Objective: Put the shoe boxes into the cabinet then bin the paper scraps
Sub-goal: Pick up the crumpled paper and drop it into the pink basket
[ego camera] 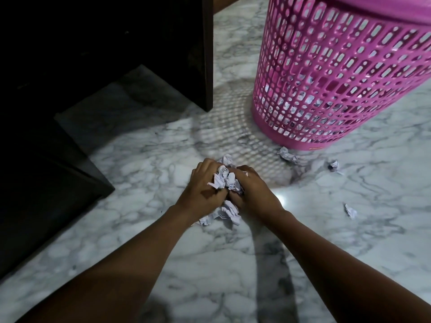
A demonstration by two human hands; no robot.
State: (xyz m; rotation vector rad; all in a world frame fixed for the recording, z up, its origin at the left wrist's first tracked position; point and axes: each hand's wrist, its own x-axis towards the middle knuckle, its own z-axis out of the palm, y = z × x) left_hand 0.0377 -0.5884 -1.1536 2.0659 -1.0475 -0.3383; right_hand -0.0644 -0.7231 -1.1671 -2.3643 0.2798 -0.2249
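Note:
My left hand (200,183) and my right hand (254,190) press together on a bunch of crumpled white paper scraps (225,180) low over the marble floor. More crumpled paper (224,214) lies under my wrists. Loose scraps lie apart: one (286,155) at the foot of the bin, one (333,165) to its right, one (350,210) further right and nearer me. The pink perforated bin (345,73) stands upright at the upper right, with paper showing through its holes near the bottom. The dark cabinet (105,54) fills the upper left. No shoe boxes are in view.
The white and grey marble floor (303,241) spreads all around my hands. The open dark cabinet door (46,194) juts out over the floor on the left, close to my left arm. The bin casts a netted shadow toward my hands.

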